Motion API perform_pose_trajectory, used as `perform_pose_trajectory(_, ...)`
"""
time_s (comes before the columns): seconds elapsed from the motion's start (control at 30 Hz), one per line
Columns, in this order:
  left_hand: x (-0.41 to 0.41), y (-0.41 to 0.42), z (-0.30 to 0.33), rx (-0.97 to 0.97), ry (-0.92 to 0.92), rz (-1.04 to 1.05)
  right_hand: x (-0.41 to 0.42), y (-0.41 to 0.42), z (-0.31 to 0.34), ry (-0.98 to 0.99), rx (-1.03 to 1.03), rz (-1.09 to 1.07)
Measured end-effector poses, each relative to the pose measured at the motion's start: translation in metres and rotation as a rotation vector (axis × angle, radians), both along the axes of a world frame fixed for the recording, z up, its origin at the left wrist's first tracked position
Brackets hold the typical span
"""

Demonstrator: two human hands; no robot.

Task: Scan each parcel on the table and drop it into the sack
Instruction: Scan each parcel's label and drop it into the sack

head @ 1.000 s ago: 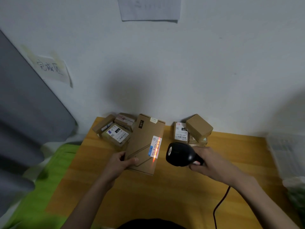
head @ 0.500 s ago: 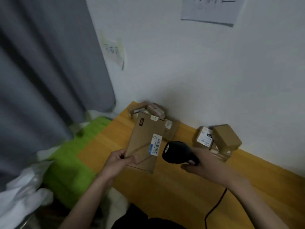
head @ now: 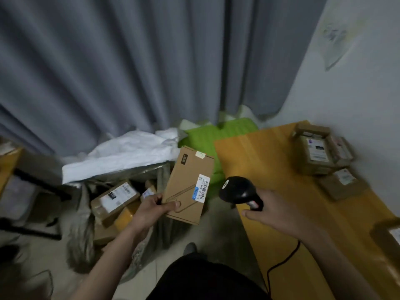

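My left hand [head: 151,210] grips the near end of a flat brown parcel [head: 186,182] with a white barcode label, held in the air left of the table edge. Below and left of it gapes the open sack [head: 121,156], white-rimmed, with several parcels [head: 114,197] inside. My right hand [head: 272,211] holds the black scanner [head: 238,189] over the near left corner of the wooden table [head: 270,161]; its cable [head: 281,263] trails down toward me. Several small parcels [head: 318,150] lie at the table's far right by the wall.
A grey curtain [head: 129,61] hangs behind the sack. A green cushion [head: 216,135] sits between sack and table. One more parcel [head: 389,232] lies at the right edge. A dark frame [head: 32,187] stands at the left.
My view has swung left from the table to the sack. My left hand has carried the flat parcel off the table toward the sack. The scanner's red line is gone.
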State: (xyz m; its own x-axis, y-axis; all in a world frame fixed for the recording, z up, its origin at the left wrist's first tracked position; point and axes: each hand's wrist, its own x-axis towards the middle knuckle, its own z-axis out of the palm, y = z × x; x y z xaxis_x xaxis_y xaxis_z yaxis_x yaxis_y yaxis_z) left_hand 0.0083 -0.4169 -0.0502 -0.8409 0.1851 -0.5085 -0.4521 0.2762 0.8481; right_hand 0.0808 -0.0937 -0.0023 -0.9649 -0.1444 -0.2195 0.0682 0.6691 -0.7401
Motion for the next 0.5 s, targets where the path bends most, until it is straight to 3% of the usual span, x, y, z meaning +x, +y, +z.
perform_pose_trajectory(0.23,0.033,-0.082,-0.007,-0.017,-0.056,0.249,-0.044,-0.07,-0.017,-0.079,-0.048,0.186)
perform_pose_trajectory(0.5,0.03,-0.175,-0.014,-0.106,-0.143,0.368,-0.085,-0.173,-0.032,-0.159,-0.052,0.272)
